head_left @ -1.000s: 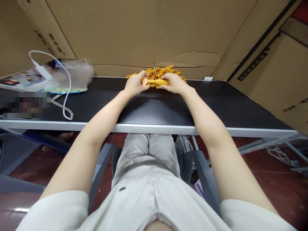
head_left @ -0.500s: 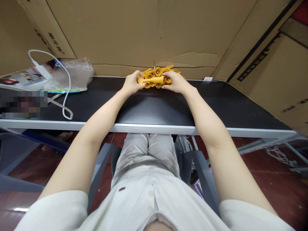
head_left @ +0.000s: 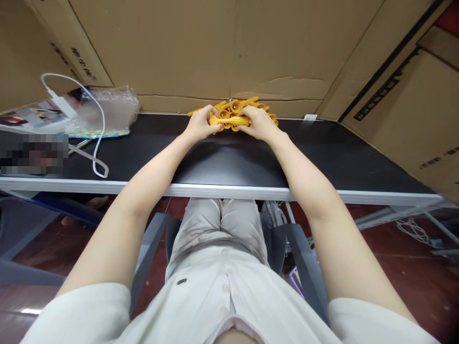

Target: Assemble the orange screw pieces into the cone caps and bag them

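A yellow plastic piece (head_left: 232, 121), with a rounded left end, a thin neck and a thicker ribbed right part, lies level between my hands. The fingers of my left hand (head_left: 199, 124) are closed around its rounded end. At the thicker end, my right hand (head_left: 261, 123) has its thumb and fingers closed on the piece. Just behind it is a pile of several similar yellow plastic pieces (head_left: 235, 105), some with their round hollow ends facing me. My hands and the held piece hide part of this pile.
The black tabletop (head_left: 229, 165) has a metal front edge (head_left: 229, 192). Cardboard panels (head_left: 201, 52) stand behind it and at the right. On the left are a clear plastic bag (head_left: 111, 110), a white cable (head_left: 103, 126) and a blurred-out patch. A small white tag (head_left: 310, 117) lies at the back right.
My right hand has moved slightly left and closed on the thicker end of the yellow piece. The piece has shifted slightly to the right in my left hand.
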### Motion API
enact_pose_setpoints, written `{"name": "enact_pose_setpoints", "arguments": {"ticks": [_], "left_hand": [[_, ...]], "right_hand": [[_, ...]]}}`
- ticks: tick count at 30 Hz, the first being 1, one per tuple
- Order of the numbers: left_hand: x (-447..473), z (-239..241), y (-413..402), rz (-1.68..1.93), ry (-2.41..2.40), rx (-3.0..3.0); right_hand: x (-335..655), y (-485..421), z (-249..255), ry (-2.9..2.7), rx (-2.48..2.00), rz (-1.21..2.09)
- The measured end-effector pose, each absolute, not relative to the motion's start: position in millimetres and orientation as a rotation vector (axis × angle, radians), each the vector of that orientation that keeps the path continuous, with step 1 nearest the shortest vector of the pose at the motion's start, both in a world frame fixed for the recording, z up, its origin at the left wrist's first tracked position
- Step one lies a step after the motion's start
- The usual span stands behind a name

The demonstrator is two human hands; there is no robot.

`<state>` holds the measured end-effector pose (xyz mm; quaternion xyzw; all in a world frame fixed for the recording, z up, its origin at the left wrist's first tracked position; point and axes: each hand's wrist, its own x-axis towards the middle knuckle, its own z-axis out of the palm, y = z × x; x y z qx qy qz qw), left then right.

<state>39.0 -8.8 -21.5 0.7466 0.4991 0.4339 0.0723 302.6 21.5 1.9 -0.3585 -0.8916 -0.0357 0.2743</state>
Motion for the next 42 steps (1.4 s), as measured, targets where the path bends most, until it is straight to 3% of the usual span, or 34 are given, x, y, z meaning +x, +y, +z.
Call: {"name": "enact_pose_setpoints", "arguments": {"ticks": [11, 19, 23, 34, 42], "left_hand": [[41, -18, -12, 1.245, 1.58, 2.346], [39, -15, -17, 1.314, 1.606, 2.312], [35, -11, -20, 1.289, 1.586, 2.3], [5, -24, 1, 1.249, 1.691, 2.256], [6, -25, 1, 1.171, 1.708, 2.271]], "right_hand": [[298, 11, 8, -2.322, -1.04, 0.066], [287, 4, 13, -1.995, -0.96, 0.614], [287, 12, 11, -1.92, -0.924, 0.724], [279, 25, 22, -1.834, -1.004, 0.331], [247, 25, 45, -2.163, -1.053, -0.099]]}}
